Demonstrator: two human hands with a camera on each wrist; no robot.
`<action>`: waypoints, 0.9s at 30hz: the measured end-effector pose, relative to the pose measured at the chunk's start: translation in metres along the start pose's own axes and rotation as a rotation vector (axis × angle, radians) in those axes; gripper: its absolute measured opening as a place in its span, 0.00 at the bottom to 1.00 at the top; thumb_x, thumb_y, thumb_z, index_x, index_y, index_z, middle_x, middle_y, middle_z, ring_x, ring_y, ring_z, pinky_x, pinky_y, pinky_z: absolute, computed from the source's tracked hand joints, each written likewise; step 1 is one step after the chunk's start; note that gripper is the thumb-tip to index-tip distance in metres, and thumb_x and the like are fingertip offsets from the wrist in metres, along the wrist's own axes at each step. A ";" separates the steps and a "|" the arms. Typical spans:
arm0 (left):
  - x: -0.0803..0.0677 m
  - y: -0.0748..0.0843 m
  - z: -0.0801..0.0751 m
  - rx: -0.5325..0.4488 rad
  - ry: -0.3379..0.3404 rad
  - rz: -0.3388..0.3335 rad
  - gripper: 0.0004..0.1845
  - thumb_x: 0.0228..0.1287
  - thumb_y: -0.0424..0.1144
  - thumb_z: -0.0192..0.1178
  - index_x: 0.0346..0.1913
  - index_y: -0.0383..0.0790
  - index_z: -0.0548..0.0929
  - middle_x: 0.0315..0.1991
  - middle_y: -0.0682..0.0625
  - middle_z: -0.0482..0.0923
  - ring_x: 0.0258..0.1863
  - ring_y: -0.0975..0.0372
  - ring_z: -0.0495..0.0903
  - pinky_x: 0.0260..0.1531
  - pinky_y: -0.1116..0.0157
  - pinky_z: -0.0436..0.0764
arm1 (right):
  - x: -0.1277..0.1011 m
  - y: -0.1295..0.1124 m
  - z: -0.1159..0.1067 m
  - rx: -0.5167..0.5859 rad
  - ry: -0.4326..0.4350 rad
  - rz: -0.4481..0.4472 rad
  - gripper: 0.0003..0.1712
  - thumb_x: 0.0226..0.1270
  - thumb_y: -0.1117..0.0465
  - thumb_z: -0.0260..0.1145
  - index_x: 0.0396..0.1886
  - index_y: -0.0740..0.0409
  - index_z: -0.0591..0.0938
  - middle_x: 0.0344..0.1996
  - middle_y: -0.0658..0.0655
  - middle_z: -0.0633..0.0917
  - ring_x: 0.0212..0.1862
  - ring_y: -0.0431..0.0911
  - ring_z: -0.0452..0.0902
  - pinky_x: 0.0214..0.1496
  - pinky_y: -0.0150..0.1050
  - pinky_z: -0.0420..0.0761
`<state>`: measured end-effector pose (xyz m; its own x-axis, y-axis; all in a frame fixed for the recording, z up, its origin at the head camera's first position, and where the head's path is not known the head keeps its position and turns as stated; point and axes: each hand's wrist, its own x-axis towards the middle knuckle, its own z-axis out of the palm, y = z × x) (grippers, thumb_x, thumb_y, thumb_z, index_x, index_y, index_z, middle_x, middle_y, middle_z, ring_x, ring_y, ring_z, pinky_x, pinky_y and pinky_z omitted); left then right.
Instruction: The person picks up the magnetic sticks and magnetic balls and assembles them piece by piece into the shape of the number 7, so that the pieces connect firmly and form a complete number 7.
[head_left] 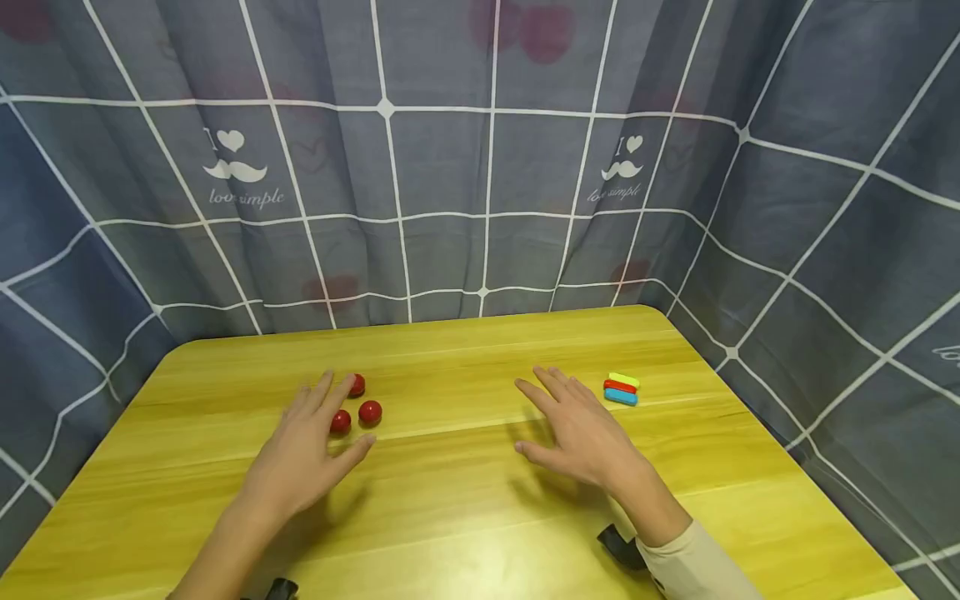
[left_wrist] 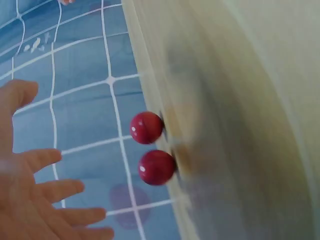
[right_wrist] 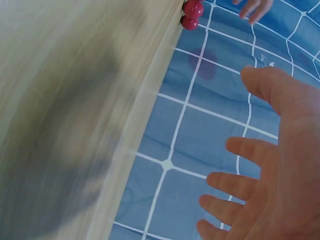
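Three shiny red balls lie close together on the left half of the wooden table; the nearest to the middle is a red ball (head_left: 370, 413), and another red ball (head_left: 341, 422) is partly covered by my left hand (head_left: 300, 458). That hand hovers over the table with fingers spread, holding nothing. In the left wrist view two red balls (left_wrist: 156, 167) show beside the spread fingers (left_wrist: 60, 190). My right hand (head_left: 588, 442) hovers on the right side, fingers apart and nothing in them. Just beyond it lie three small sticks side by side: yellow-green, red (head_left: 619, 387) and blue (head_left: 621, 397).
The yellow wood-grain table (head_left: 450, 517) has rounded far corners. A grey-blue curtain (head_left: 435, 167) with white grid lines hangs behind it and along both sides. Black straps (head_left: 622, 547) sit at the wrists, and a light sleeve (head_left: 697, 567) covers the right forearm.
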<state>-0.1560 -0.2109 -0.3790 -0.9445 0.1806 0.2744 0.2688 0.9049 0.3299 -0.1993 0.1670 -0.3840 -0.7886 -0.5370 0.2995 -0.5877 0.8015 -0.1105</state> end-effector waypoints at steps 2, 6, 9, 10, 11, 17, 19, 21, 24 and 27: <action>0.000 -0.006 0.002 -0.048 -0.014 -0.014 0.46 0.63 0.67 0.54 0.75 0.42 0.59 0.73 0.33 0.53 0.68 0.34 0.55 0.57 0.34 0.61 | 0.000 0.002 0.001 0.006 0.001 0.001 0.46 0.60 0.34 0.64 0.75 0.46 0.63 0.73 0.60 0.61 0.73 0.57 0.54 0.71 0.53 0.56; 0.000 -0.016 0.005 -0.131 -0.035 -0.025 0.39 0.68 0.59 0.56 0.73 0.37 0.62 0.71 0.32 0.58 0.68 0.38 0.60 0.59 0.38 0.63 | 0.001 0.005 0.002 0.001 -0.001 0.001 0.46 0.60 0.34 0.63 0.74 0.47 0.63 0.72 0.61 0.62 0.72 0.58 0.55 0.69 0.53 0.59; 0.002 -0.023 0.007 -0.175 -0.038 -0.011 0.34 0.70 0.51 0.57 0.71 0.35 0.65 0.69 0.31 0.61 0.67 0.38 0.61 0.60 0.39 0.62 | 0.002 0.008 0.003 -0.010 0.003 0.000 0.46 0.60 0.34 0.63 0.74 0.48 0.64 0.71 0.61 0.64 0.72 0.58 0.57 0.69 0.53 0.61; 0.003 -0.025 0.008 -0.185 -0.040 -0.002 0.32 0.70 0.48 0.58 0.70 0.33 0.66 0.68 0.30 0.62 0.66 0.37 0.62 0.61 0.40 0.62 | 0.002 0.009 0.004 -0.010 0.005 0.000 0.45 0.60 0.34 0.63 0.73 0.49 0.64 0.71 0.61 0.65 0.72 0.58 0.57 0.68 0.53 0.61; 0.004 -0.026 0.009 -0.193 -0.042 0.005 0.30 0.70 0.44 0.58 0.69 0.32 0.66 0.67 0.29 0.62 0.66 0.37 0.63 0.61 0.40 0.62 | 0.002 0.010 0.004 -0.010 0.006 0.000 0.45 0.60 0.35 0.63 0.73 0.49 0.65 0.70 0.61 0.65 0.72 0.58 0.57 0.68 0.53 0.62; 0.007 -0.033 0.012 -0.211 -0.106 0.029 0.25 0.70 0.34 0.56 0.66 0.27 0.69 0.66 0.27 0.63 0.63 0.35 0.65 0.58 0.40 0.66 | 0.002 0.015 0.007 -0.001 0.001 0.020 0.43 0.59 0.40 0.67 0.72 0.51 0.67 0.69 0.62 0.67 0.71 0.58 0.58 0.67 0.54 0.63; 0.008 -0.035 0.013 -0.205 -0.123 0.029 0.23 0.70 0.33 0.57 0.65 0.27 0.71 0.64 0.27 0.65 0.62 0.35 0.66 0.56 0.40 0.67 | 0.001 0.018 0.009 0.001 -0.003 0.030 0.43 0.59 0.41 0.68 0.71 0.52 0.68 0.69 0.62 0.67 0.71 0.59 0.59 0.66 0.54 0.64; 0.008 -0.036 0.015 -0.187 -0.122 0.026 0.22 0.69 0.32 0.57 0.63 0.27 0.73 0.62 0.27 0.68 0.61 0.36 0.68 0.56 0.40 0.68 | -0.001 0.021 0.011 0.005 -0.004 0.040 0.42 0.59 0.43 0.69 0.70 0.53 0.69 0.68 0.63 0.68 0.70 0.60 0.60 0.65 0.55 0.66; 0.008 -0.037 0.016 -0.152 -0.100 0.031 0.20 0.66 0.30 0.60 0.60 0.28 0.76 0.59 0.28 0.72 0.58 0.36 0.72 0.54 0.41 0.70 | -0.002 0.027 0.011 0.011 0.000 0.061 0.39 0.60 0.47 0.70 0.69 0.56 0.70 0.66 0.64 0.70 0.68 0.60 0.64 0.63 0.56 0.69; 0.009 -0.037 0.016 -0.118 -0.070 0.037 0.20 0.61 0.28 0.64 0.57 0.29 0.79 0.54 0.31 0.77 0.53 0.39 0.77 0.51 0.43 0.74 | -0.004 0.033 0.011 0.022 -0.001 0.096 0.37 0.61 0.49 0.70 0.67 0.58 0.71 0.64 0.63 0.72 0.65 0.59 0.67 0.61 0.55 0.71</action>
<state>-0.1772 -0.2362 -0.4034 -0.9434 0.2431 0.2257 0.3200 0.8464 0.4258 -0.2177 0.1929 -0.3987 -0.8418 -0.4579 0.2859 -0.5130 0.8434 -0.1598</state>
